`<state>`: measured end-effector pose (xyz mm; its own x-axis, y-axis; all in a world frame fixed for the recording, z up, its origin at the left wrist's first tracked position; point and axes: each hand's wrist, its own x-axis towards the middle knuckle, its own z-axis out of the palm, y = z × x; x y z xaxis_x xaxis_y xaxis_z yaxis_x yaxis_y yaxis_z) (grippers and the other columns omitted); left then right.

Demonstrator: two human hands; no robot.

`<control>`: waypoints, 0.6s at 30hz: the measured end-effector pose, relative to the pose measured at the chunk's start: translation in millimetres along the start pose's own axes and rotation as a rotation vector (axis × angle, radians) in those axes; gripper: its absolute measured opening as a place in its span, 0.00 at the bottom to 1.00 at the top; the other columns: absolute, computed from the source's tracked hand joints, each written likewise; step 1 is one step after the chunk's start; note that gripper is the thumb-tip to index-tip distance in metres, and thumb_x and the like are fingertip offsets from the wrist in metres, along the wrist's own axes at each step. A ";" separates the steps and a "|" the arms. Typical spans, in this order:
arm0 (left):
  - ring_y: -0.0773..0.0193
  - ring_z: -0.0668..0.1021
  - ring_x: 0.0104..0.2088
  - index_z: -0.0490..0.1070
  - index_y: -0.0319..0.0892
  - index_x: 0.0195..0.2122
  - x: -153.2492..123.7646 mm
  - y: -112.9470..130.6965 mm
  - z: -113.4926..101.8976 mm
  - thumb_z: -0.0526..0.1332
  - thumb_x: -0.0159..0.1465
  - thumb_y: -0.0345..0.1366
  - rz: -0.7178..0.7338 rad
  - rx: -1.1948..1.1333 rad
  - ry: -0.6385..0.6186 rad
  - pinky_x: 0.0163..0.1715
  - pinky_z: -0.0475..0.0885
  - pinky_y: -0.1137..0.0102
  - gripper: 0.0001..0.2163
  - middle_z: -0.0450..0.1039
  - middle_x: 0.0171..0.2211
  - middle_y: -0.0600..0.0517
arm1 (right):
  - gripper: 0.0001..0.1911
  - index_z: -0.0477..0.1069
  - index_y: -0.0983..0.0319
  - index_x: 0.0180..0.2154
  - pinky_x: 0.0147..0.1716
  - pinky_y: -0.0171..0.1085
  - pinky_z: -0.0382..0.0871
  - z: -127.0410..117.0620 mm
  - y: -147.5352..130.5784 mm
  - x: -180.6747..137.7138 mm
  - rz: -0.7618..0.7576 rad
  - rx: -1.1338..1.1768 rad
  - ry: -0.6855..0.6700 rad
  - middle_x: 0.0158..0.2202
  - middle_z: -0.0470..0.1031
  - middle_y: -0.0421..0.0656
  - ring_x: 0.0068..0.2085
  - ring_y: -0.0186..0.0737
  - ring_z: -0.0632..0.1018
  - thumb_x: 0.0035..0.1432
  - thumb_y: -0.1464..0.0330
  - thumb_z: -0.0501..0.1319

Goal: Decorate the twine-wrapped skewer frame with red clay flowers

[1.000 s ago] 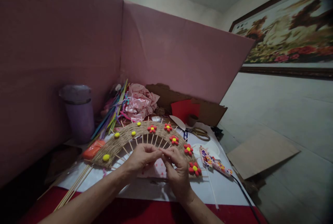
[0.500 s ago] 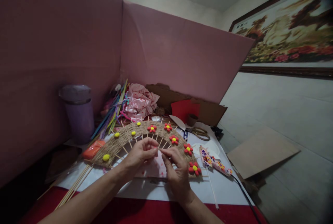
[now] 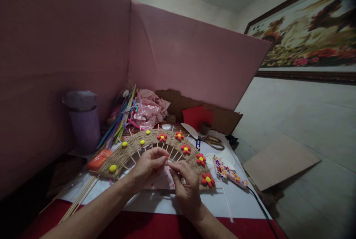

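Observation:
My left hand (image 3: 150,164) pinches a small red piece of what looks like modelling clay (image 3: 166,162) between thumb and fingertips. Close beside it, my right hand (image 3: 187,185) has thumb and forefinger pressed together; what they hold, if anything, is too small to make out. Both hands hover over the inner edge of an arch woven from twine on thin sticks (image 3: 132,147). Red flowers with yellow centres, such as this clay flower (image 3: 208,179), line its right half. On the left half sit yellow clay dots (image 3: 112,168). Pink dotted material (image 3: 162,182) lies under my hands.
An orange packet (image 3: 99,160) and bamboo sticks (image 3: 78,200) lie at left. Behind stand a purple tumbler (image 3: 85,129), pipe cleaners (image 3: 122,120) and crumpled pink paper (image 3: 150,109). Scissors (image 3: 214,142) and a flower-patterned corded glue gun (image 3: 230,176) are at right.
The fingertips have shifted slightly, and the red piece now shows more clearly in my left hand. My right hand has moved a little left and down. The arch stays nearly in place.

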<state>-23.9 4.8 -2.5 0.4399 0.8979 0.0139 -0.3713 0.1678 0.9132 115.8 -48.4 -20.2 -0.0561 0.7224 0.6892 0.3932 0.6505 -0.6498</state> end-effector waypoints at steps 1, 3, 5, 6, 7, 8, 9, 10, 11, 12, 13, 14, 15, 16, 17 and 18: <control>0.77 0.61 0.15 0.67 0.39 0.30 -0.3 0.7 0.3 0.69 0.46 0.38 -0.009 0.006 0.002 0.15 0.51 0.78 0.15 0.66 0.19 0.58 | 0.13 0.73 0.57 0.43 0.33 0.35 0.68 0.0 0.4 -0.1 0.003 0.003 0.000 0.33 0.71 0.44 0.34 0.38 0.73 0.59 0.73 0.55; 0.78 0.60 0.15 0.66 0.39 0.28 -1.0 1.4 1.1 0.69 0.46 0.39 -0.022 0.018 0.003 0.14 0.50 0.78 0.15 0.64 0.18 0.59 | 0.12 0.73 0.57 0.42 0.32 0.35 0.68 0.0 1.1 -0.3 0.006 0.003 0.005 0.32 0.71 0.43 0.33 0.37 0.73 0.59 0.73 0.55; 0.78 0.58 0.13 0.63 0.40 0.25 -1.4 0.8 1.6 0.67 0.48 0.43 -0.019 0.009 -0.008 0.13 0.48 0.78 0.15 0.60 0.15 0.61 | 0.12 0.73 0.58 0.41 0.32 0.35 0.67 0.4 1.6 -0.7 0.005 0.003 0.002 0.31 0.70 0.43 0.33 0.37 0.73 0.59 0.74 0.55; 0.78 0.57 0.13 0.62 0.40 0.24 -1.3 0.2 1.5 0.66 0.50 0.45 -0.015 -0.002 -0.022 0.13 0.47 0.78 0.16 0.58 0.14 0.61 | 0.11 0.73 0.58 0.41 0.32 0.35 0.67 0.6 1.7 -0.9 0.002 0.004 -0.005 0.31 0.70 0.43 0.33 0.37 0.72 0.59 0.74 0.55; 0.78 0.56 0.12 0.62 0.40 0.23 -1.0 -0.5 1.2 0.64 0.52 0.46 -0.010 -0.010 -0.036 0.13 0.46 0.78 0.16 0.58 0.14 0.61 | 0.12 0.73 0.58 0.41 0.32 0.35 0.67 0.8 1.7 -1.1 -0.001 0.008 -0.012 0.32 0.70 0.43 0.33 0.37 0.72 0.59 0.74 0.55; 0.78 0.56 0.12 0.62 0.40 0.24 -0.6 -1.2 0.7 0.63 0.53 0.47 -0.005 -0.012 -0.044 0.13 0.46 0.78 0.16 0.59 0.14 0.61 | 0.12 0.73 0.58 0.41 0.32 0.35 0.67 1.0 1.7 -1.3 -0.004 0.013 -0.020 0.32 0.70 0.43 0.33 0.37 0.73 0.59 0.75 0.55; 0.78 0.57 0.12 0.63 0.39 0.24 -0.2 -1.8 -0.1 0.63 0.53 0.47 0.000 -0.007 -0.049 0.13 0.46 0.78 0.16 0.61 0.15 0.60 | 0.12 0.73 0.57 0.41 0.33 0.35 0.67 1.0 1.6 -1.3 -0.004 0.017 -0.026 0.33 0.70 0.43 0.34 0.37 0.73 0.59 0.75 0.55; 0.78 0.57 0.13 0.65 0.39 0.26 0.2 -2.0 -0.9 0.63 0.53 0.46 0.003 0.005 -0.046 0.13 0.47 0.78 0.15 0.63 0.16 0.59 | 0.13 0.73 0.57 0.42 0.33 0.35 0.67 1.0 1.6 -1.3 -0.004 0.020 -0.028 0.33 0.70 0.44 0.34 0.37 0.73 0.59 0.75 0.55; 0.78 0.58 0.13 0.66 0.38 0.27 0.6 -2.0 -1.8 0.64 0.53 0.44 0.007 0.018 -0.034 0.13 0.48 0.78 0.14 0.64 0.17 0.58 | 0.13 0.73 0.57 0.42 0.33 0.35 0.67 0.9 1.8 -1.2 -0.002 0.023 -0.027 0.33 0.70 0.44 0.34 0.37 0.73 0.59 0.75 0.55; 0.78 0.59 0.14 0.67 0.38 0.29 0.7 -1.8 -2.5 0.65 0.52 0.42 0.010 0.028 -0.019 0.14 0.50 0.78 0.13 0.65 0.18 0.58 | 0.13 0.73 0.57 0.43 0.33 0.35 0.67 0.6 2.0 -1.0 0.002 0.024 -0.023 0.33 0.70 0.44 0.34 0.37 0.73 0.59 0.75 0.55; 0.78 0.60 0.14 0.67 0.38 0.30 0.7 -1.3 -3.1 0.66 0.51 0.40 0.011 0.037 -0.006 0.14 0.51 0.78 0.12 0.65 0.19 0.58 | 0.13 0.72 0.57 0.43 0.34 0.35 0.67 0.3 2.4 -0.8 0.008 0.023 -0.018 0.34 0.71 0.44 0.35 0.37 0.73 0.59 0.75 0.55; 0.78 0.60 0.14 0.68 0.39 0.31 0.5 -0.6 -3.5 0.67 0.50 0.39 0.010 0.046 0.006 0.14 0.52 0.78 0.13 0.66 0.19 0.58 | 0.13 0.72 0.57 0.43 0.34 0.36 0.67 0.0 2.9 -0.5 0.014 0.021 -0.012 0.34 0.71 0.43 0.35 0.37 0.73 0.59 0.75 0.55; 0.78 0.60 0.14 0.68 0.39 0.32 0.2 0.0 -3.7 0.68 0.49 0.38 0.007 0.057 0.016 0.14 0.52 0.78 0.13 0.66 0.19 0.58 | 0.12 0.72 0.57 0.43 0.34 0.35 0.67 -0.2 3.5 -0.3 0.020 0.018 -0.007 0.33 0.71 0.43 0.35 0.37 0.73 0.59 0.75 0.55; 0.78 0.59 0.14 0.68 0.39 0.32 -0.1 0.6 -3.8 0.68 0.48 0.37 0.006 0.067 0.025 0.14 0.51 0.78 0.13 0.66 0.19 0.59 | 0.12 0.72 0.57 0.42 0.34 0.35 0.67 -0.4 4.0 -0.1 0.025 0.015 -0.002 0.33 0.71 0.43 0.35 0.37 0.73 0.59 0.74 0.55; 0.78 0.59 0.14 0.68 0.39 0.31 -0.2 1.1 -3.8 0.69 0.47 0.37 0.008 0.074 0.033 0.13 0.51 0.78 0.13 0.66 0.20 0.59 | 0.12 0.72 0.58 0.42 0.34 0.35 0.67 -0.5 4.5 -0.1 0.030 0.011 0.001 0.33 0.70 0.43 0.34 0.37 0.73 0.59 0.74 0.55; 0.78 0.59 0.14 0.67 0.39 0.30 -0.2 1.4 -3.9 0.69 0.47 0.38 0.009 0.082 0.040 0.13 0.50 0.78 0.13 0.65 0.19 0.59 | 0.11 0.72 0.58 0.42 0.33 0.35 0.67 -0.4 4.8 -0.3 0.028 0.006 0.001 0.32 0.70 0.43 0.34 0.37 0.72 0.59 0.74 0.55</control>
<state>-27.7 6.5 -2.8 0.4034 0.9150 0.0073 -0.3062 0.1274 0.9434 118.0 -45.6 -23.4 -0.0438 0.7400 0.6712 0.3895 0.6313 -0.6706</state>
